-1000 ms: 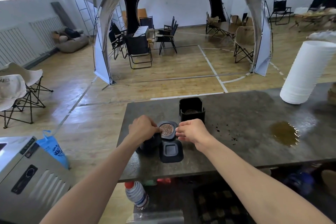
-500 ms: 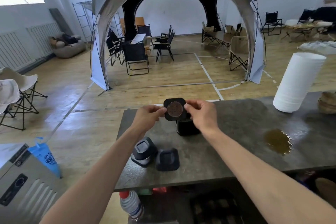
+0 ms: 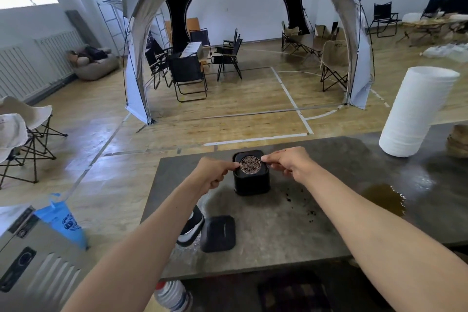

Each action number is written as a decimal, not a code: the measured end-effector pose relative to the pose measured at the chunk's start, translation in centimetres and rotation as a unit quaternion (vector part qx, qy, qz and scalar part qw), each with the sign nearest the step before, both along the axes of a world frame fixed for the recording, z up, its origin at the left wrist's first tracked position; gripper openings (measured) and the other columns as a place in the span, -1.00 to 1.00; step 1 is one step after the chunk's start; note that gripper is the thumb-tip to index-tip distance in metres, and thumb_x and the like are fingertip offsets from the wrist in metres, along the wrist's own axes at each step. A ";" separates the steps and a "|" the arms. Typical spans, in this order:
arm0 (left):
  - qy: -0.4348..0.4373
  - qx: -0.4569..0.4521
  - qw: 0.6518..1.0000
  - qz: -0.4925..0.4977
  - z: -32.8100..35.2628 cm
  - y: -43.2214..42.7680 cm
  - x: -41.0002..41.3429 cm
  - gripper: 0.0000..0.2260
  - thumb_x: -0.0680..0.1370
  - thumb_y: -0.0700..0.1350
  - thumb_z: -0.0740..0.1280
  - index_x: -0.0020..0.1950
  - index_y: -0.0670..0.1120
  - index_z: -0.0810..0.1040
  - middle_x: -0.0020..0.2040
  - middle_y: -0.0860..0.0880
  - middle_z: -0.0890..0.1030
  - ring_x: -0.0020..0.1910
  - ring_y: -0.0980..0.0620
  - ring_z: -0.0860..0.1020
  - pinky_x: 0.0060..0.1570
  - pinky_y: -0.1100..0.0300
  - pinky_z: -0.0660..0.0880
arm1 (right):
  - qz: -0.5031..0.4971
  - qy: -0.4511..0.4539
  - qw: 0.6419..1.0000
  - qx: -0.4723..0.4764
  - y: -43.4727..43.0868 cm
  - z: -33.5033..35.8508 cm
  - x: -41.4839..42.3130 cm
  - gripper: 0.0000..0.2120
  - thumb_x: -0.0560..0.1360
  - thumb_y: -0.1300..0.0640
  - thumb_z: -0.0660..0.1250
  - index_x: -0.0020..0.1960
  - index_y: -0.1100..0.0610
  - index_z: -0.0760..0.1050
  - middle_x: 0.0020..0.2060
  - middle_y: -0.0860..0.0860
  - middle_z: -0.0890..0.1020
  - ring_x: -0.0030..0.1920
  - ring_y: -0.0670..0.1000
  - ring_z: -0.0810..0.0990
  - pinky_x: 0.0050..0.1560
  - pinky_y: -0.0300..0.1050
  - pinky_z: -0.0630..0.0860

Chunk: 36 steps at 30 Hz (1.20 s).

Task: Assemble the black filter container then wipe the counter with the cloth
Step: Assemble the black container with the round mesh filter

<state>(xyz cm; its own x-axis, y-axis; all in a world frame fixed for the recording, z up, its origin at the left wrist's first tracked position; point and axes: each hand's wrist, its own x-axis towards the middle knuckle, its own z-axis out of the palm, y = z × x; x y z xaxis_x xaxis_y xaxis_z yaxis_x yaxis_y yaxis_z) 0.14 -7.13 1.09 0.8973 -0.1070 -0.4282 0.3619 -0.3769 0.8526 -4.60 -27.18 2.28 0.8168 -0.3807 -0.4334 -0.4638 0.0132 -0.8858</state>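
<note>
both arms outstretched, left hand (image 3: 215,172) and right hand (image 3: 291,163) fingers pinching filter insert (image 3: 250,165) atop black container (image 3: 252,181)

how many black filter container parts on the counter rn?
4. Black base at counter centre; mesh filter insert on its top, held by the left hand and right hand; flat lid near the front edge; a fourth piece beside it, partly hidden by the left forearm.

hands: 2 (image 3: 215,172) (image 3: 291,163) | black container base: 1 (image 3: 252,183) | filter insert: 1 (image 3: 250,165) | loose black parts: 2 (image 3: 218,233) (image 3: 192,228) | white stack: 1 (image 3: 415,114) | brown puddle: 1 (image 3: 382,197) | blue bag: 1 (image 3: 63,220)
</note>
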 end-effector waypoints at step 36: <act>-0.123 0.200 0.972 0.008 -2.3 16.7 -8.7 -0.77 0.45 -0.03 0.50 -0.33 -0.14 0.70 -0.57 0.03 0.58 -0.61 0.22 0.46 -0.45 0.31 0.38 | 0.292 -0.010 0.908 -0.300 17.2 -3.3 -2.5 -0.64 0.37 -0.14 0.48 -0.13 0.18 0.71 -0.25 0.06 0.74 -0.19 0.07 0.71 -0.04 0.01 0.62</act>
